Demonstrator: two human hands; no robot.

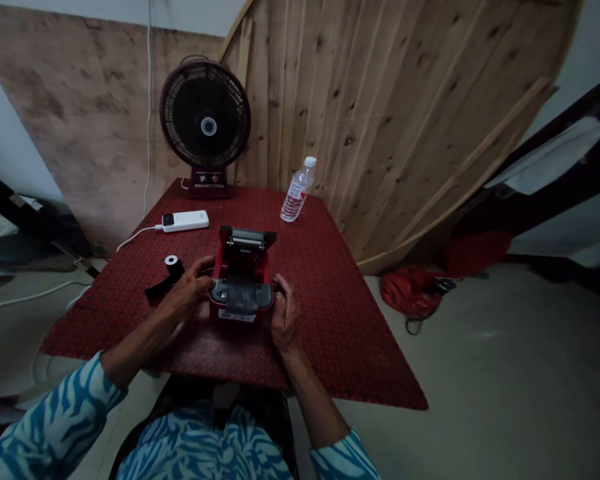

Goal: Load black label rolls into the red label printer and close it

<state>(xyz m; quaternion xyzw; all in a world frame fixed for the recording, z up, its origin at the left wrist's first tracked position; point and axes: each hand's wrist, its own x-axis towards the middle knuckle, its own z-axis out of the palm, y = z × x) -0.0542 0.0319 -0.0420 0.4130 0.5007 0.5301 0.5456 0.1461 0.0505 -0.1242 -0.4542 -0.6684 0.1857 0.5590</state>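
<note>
Fingers of left hand (190, 290) and right hand (285, 317) half close on red printer (243, 250), holding it steady on bench (325, 320).

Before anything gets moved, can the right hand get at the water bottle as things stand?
Probably yes. The right hand sits at the open red receipt printer; the water bottle stands farther up the red table top, with only bare tabletop between them.
</note>
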